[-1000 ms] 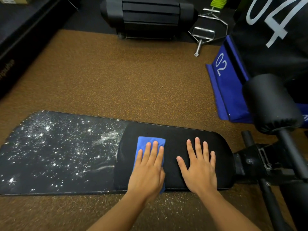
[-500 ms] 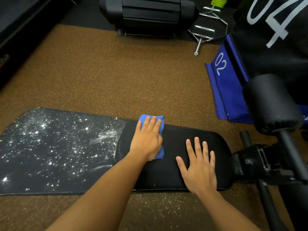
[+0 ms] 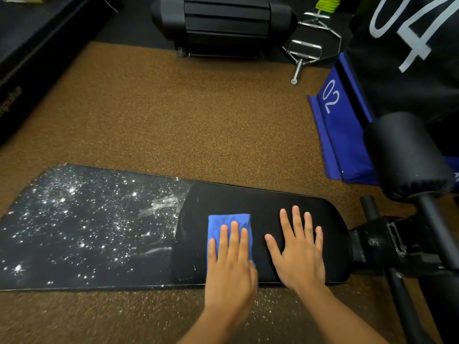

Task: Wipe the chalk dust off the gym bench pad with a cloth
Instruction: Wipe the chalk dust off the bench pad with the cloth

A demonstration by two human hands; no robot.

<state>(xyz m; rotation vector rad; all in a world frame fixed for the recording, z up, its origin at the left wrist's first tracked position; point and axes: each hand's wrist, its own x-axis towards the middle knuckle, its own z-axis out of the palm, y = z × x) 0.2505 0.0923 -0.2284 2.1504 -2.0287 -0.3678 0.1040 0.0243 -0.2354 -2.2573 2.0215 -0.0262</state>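
So left hand (image 3: 229,265) is pressing the folded blue cloth (image 3: 229,220) with flat fingers onto the black padded bench surface (image 3: 263,202), while right hand (image 3: 299,249) is resting beside it, fingers spread open.

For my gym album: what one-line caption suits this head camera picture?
Left hand presses a blue cloth on the bench pad; right hand lies flat beside it.

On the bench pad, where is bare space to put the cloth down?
Bare black patches: between the dusty section and the blue cloth, and beyond both hands. Crowded: the near middle, under the left hand and the right hand.
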